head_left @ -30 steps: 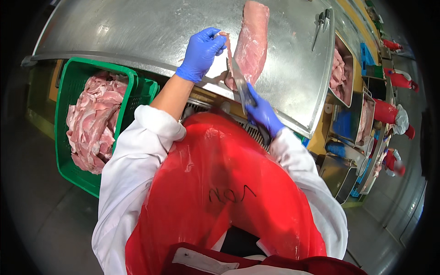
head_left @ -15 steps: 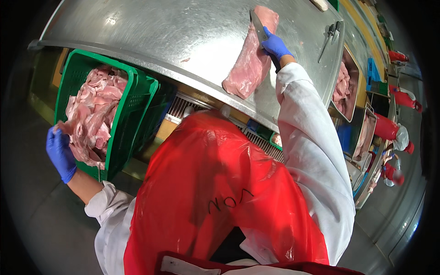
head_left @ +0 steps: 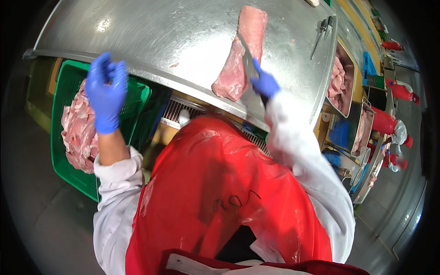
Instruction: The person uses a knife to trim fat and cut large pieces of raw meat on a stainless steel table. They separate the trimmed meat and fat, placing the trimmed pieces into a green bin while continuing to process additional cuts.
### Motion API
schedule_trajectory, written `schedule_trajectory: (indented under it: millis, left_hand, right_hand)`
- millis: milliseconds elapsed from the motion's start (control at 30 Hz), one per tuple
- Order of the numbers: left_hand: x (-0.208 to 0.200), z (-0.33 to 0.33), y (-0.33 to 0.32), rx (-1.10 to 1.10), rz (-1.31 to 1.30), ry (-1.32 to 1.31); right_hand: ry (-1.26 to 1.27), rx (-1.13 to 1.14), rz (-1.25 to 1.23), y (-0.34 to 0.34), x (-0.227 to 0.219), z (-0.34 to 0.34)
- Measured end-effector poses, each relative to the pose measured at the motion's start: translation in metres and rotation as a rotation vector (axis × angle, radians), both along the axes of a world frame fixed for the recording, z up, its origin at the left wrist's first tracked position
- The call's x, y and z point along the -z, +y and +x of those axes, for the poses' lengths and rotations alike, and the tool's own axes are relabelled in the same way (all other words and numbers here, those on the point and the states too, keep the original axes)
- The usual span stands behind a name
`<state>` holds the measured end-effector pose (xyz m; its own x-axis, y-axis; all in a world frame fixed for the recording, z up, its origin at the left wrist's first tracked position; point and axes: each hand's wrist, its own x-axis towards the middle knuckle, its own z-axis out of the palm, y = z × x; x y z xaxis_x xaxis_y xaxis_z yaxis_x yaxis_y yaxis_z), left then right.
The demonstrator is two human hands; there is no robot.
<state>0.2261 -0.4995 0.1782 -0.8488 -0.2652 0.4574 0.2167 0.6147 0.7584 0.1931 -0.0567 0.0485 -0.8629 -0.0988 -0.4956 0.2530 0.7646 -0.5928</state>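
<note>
Below the front edge of the steel worktop (head_left: 183,32), the green crate (head_left: 68,82) is heaped with cut meat (head_left: 78,137); one loin (head_left: 233,66), left of the near right corner, looks unfinished, the remainder unclear. The left hand (head_left: 109,91) hovers over the crate, fingers loosely curled, apart; the right hand (head_left: 266,85) has its fingers wrapped round the knife (head_left: 248,60).

My gloves (head_left: 108,98): blue, close-fitting, wrist-length. My coat sleeves (head_left: 316,178): white, loose, the left cuff (head_left: 118,167) turned back. My apron (head_left: 183,183): glossy red, creased, with black handwritten marking (head_left: 235,200) across the front.
</note>
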Motion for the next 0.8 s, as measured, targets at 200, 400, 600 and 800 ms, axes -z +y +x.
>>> schedule_trajectory:
  millis: [200, 400, 600, 800]
  left_hand:
    - [0.087, -0.087, 0.164, 0.297, 0.076, -0.324]
    - [0.180, -0.152, 0.279, 0.357, -0.211, -0.872]
    - [0.234, -0.174, 0.239, 0.596, -0.603, -0.601]
    - [0.223, -0.179, 0.253, 0.520, -0.217, -0.695]
  right_hand:
    - [-0.234, 0.212, -0.189, 0.029, -0.109, 0.131]
    - [0.080, 0.390, -0.193, 0.069, -0.076, 0.070]
    - [0.191, 0.131, -0.222, 0.004, -0.021, -0.028]
    - [0.247, -0.107, 0.200, -0.035, 0.035, -0.072]
